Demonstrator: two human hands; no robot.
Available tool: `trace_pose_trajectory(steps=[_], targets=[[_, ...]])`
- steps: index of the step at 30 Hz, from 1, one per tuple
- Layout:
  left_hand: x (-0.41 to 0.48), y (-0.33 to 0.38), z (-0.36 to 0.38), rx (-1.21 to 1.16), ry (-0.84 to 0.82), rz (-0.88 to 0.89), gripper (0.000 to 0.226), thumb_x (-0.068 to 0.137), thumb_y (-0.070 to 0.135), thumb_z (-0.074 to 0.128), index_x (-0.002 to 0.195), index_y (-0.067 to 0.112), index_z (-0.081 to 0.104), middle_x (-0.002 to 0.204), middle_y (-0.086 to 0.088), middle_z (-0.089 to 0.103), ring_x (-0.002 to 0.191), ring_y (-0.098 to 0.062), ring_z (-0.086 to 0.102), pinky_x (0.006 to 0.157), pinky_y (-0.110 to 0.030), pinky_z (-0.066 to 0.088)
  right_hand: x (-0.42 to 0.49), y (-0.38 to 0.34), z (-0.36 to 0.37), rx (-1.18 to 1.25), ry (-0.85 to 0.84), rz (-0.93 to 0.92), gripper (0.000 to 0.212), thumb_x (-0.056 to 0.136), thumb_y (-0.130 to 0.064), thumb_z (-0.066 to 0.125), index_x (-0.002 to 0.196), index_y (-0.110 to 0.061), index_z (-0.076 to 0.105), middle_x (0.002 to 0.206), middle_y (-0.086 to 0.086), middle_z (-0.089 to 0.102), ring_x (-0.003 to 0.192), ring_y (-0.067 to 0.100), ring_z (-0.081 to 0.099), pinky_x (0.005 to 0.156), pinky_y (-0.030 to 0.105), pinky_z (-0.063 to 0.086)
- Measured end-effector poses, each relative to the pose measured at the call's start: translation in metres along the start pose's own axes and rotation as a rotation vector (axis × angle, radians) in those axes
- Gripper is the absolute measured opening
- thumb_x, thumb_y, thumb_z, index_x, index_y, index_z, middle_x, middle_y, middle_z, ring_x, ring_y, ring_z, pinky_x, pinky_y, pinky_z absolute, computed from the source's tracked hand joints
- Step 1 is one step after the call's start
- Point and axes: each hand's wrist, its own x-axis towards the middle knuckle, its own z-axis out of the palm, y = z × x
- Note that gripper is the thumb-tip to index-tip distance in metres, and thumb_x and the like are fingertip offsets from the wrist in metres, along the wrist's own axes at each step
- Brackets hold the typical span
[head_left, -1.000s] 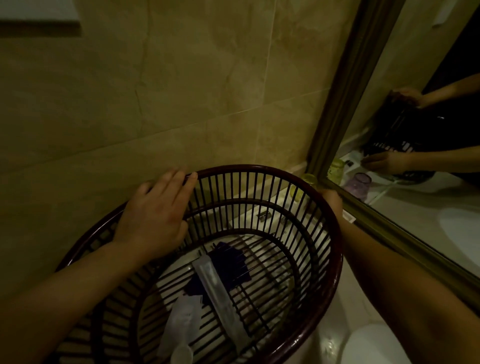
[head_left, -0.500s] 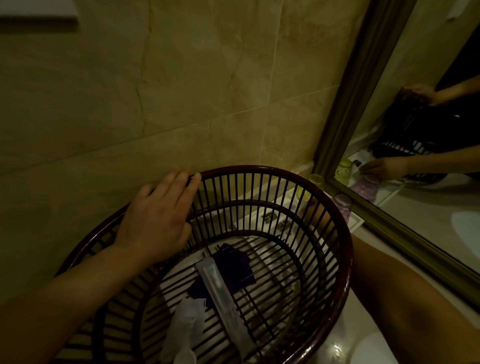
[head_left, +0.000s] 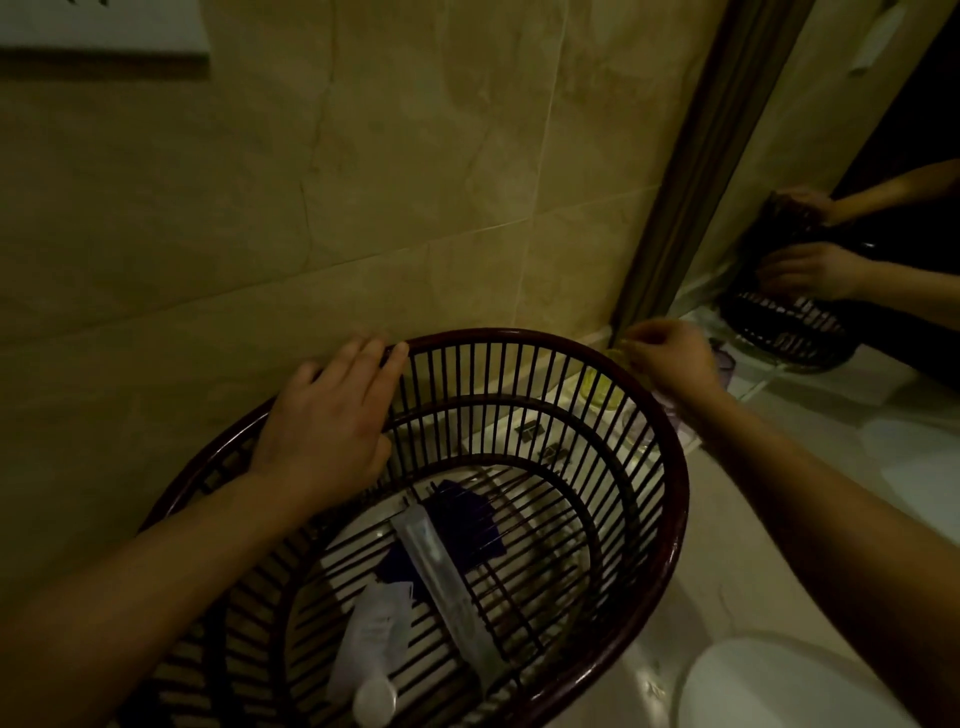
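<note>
Hands work at a dark red slatted basket (head_left: 670, 499) that stands on a white counter (head_left: 737, 545) against a beige tiled wall (head_left: 363, 182). The left hand (head_left: 327, 421) lies on the basket's far left rim, its fingers straight and released, spread flat over the rim, with the thumb on the inner side of the slats. The right hand (head_left: 672, 358) is past the far right rim, beside the foot of a brown mirror frame (head_left: 691, 171). Its fingers are curled downward and pinch the top of a yellow cup (head_left: 607, 389), though blur softens the contact. The cup stands on the counter just behind the basket and shows mostly through the slats. A purple cup (head_left: 724, 364) stands just right of that hand. On the basket floor lie a white tube (head_left: 371, 644) with its cap toward the near side, a long clear packet (head_left: 447, 577) beside it and a dark blue thing (head_left: 467, 514) under the packet's far end. The print on the tube and packet is too blurred to read. A white card (head_left: 530, 431) with dark marks, also unreadable, shows through the far slats. The mirror (head_left: 883, 130) reflects both hands and the basket. A white sink (head_left: 779, 686) curves in at the near right.
</note>
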Motion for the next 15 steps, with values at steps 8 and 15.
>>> trace_pose_trajectory(steps=[8, 15], targets=[[-0.003, 0.0, -0.004, 0.029, -0.035, -0.017, 0.087, 0.077, 0.037, 0.055, 0.15, 0.008, 0.019, 0.153, -0.018, 0.032, 0.14, -0.031, 0.031, 0.096, -0.048, 0.039, -0.065, -0.104, -0.055, -0.002, -0.16, -0.305, 0.015, 0.092, -0.019, 0.065, 0.107, -0.017, 0.067, 0.095, -0.005, 0.068, 0.087, 0.009, 0.067, 0.077, 0.024, 0.055], [-0.002, 0.001, -0.007, 0.056, -0.047, -0.014, 0.088, 0.085, 0.043, 0.052, 0.152, 0.009, 0.007, 0.158, -0.016, 0.022, 0.144, -0.03, 0.021, 0.103, -0.046, 0.033, -0.113, -0.143, -0.008, -0.472, -0.546, -0.542, 0.009, 0.093, -0.031, 0.061, 0.1, -0.028, 0.065, 0.094, -0.012, 0.066, 0.088, 0.002, 0.063, 0.076, 0.02, 0.051]])
